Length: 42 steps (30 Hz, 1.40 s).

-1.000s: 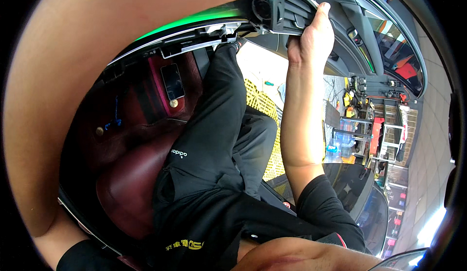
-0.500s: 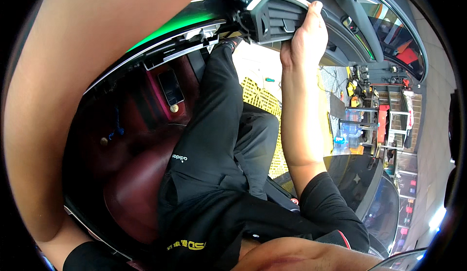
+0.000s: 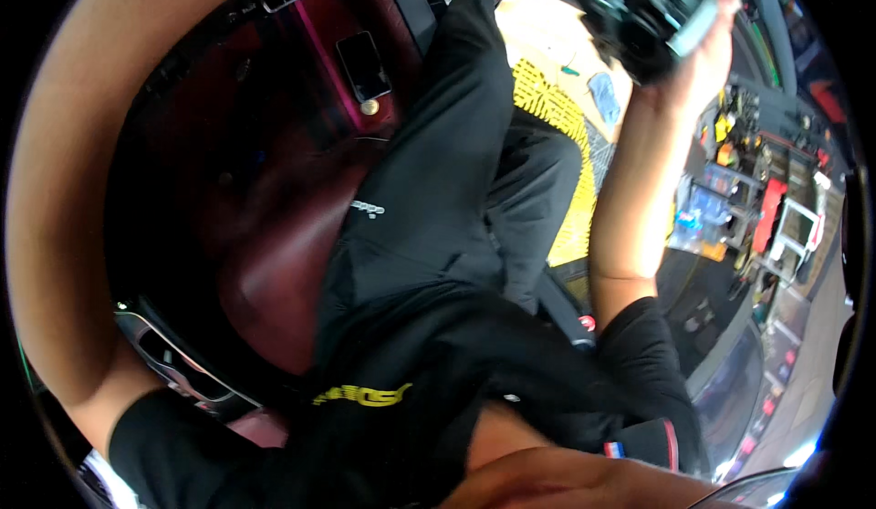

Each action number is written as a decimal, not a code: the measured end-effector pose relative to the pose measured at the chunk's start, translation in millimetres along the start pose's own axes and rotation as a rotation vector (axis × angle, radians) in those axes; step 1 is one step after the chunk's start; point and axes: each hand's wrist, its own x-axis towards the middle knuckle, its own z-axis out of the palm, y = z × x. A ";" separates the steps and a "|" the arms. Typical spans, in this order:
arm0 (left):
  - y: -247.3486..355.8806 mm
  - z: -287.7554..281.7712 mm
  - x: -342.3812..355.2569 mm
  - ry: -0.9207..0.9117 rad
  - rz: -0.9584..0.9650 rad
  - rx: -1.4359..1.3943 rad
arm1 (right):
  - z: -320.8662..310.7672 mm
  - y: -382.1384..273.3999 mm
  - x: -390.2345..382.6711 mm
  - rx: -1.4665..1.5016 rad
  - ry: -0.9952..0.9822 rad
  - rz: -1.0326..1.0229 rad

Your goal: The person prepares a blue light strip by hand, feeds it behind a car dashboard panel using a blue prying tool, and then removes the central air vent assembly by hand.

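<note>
At the upper right my right hand [image 3: 698, 71] is closed round a black car air vent [image 3: 646, 27] with a silver edge. The vent is smeared by motion, so its slats do not show clearly; its dark side faces me. My left arm [image 3: 59, 199] curves up along the left edge of the picture. Beyond the top edge, the left hand is out of sight, so what it touches cannot be seen. Below the arms are my legs in black trousers [image 3: 429, 162].
Dark red leather seating [image 3: 283, 262] fills the left, with a phone [image 3: 363, 64] and a round gold piece [image 3: 369, 107] on it. Beyond my legs lie yellow grid matting [image 3: 575, 226] and a green-handled tool [image 3: 570, 70]. A cluttered rack [image 3: 776, 217] stands at right.
My right hand has carried the vent to the right and turned it, so its slatted front no longer shows. The view has shifted, and the green-lit trim has left the picture.
</note>
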 end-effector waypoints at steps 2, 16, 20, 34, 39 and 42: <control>2.7 3.3 -7.1 -0.037 0.023 0.024 | -26.0 -7.4 -3.4 0.094 -0.045 0.058; 12.9 9.0 -10.0 -0.214 0.163 0.145 | -121.8 37.7 -130.0 -0.181 0.163 0.337; 13.1 10.9 -9.5 -0.266 0.179 0.159 | -132.5 38.4 -150.8 -0.143 0.350 0.473; 20.4 -0.5 -19.4 -0.364 0.204 0.226 | -98.5 30.8 -155.7 -0.582 0.119 0.141; 33.7 48.1 -29.2 -0.321 0.114 0.041 | -58.1 34.4 -173.3 -0.926 -0.070 0.055; 54.5 111.8 -75.8 -0.242 -0.201 -0.340 | -39.9 42.0 -180.9 -0.953 -0.231 -0.165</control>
